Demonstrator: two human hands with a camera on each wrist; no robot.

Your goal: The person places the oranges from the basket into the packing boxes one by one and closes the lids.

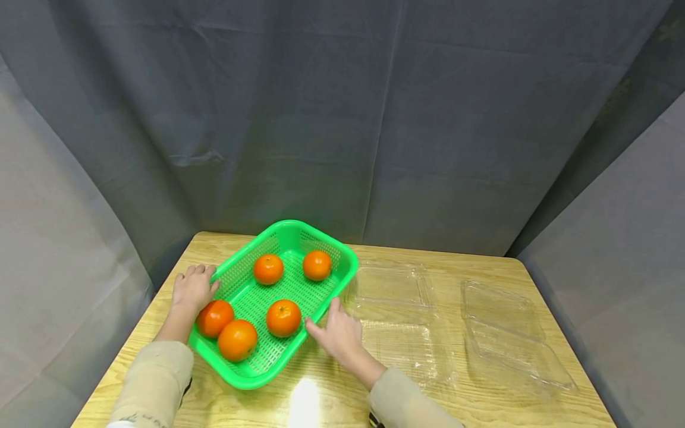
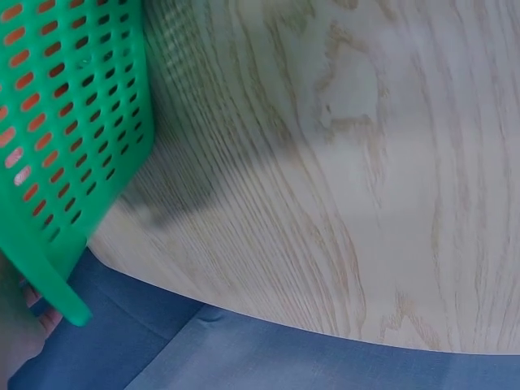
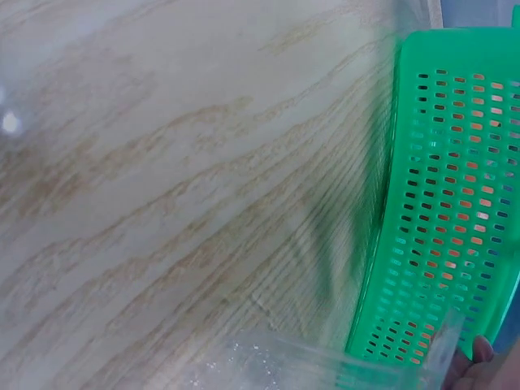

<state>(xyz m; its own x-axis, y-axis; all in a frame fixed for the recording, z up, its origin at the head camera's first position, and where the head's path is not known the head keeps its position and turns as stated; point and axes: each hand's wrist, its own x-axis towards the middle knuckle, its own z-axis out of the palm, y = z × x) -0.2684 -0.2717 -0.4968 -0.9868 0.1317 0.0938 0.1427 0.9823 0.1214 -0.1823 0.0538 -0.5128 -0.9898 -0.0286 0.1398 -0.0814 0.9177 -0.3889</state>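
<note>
A green perforated plastic basket [image 1: 251, 382] sits at an angle on the wooden table. My left hand [image 1: 191, 291] grips its left rim; in the left wrist view, fingertips [image 2: 50, 319] show beneath the rim edge. On the opposite long side, my right hand [image 1: 342, 334] holds the rim with its thumb toward the near end. Several oranges lie inside: one orange [image 1: 268, 269] and another orange [image 1: 317, 265] toward the far end, an orange [image 1: 283, 318] near the middle, and an orange [image 1: 215, 318] beside a last orange [image 1: 238, 340] at the near left.
An open clear plastic clamshell box [image 1: 401, 339] lies just right of the basket, partly behind my right forearm. Another open clear clamshell box [image 1: 503, 330] is farther right. A grey curtain [image 1: 299, 119] hangs behind the wooden table [image 1: 460, 410] and at both sides.
</note>
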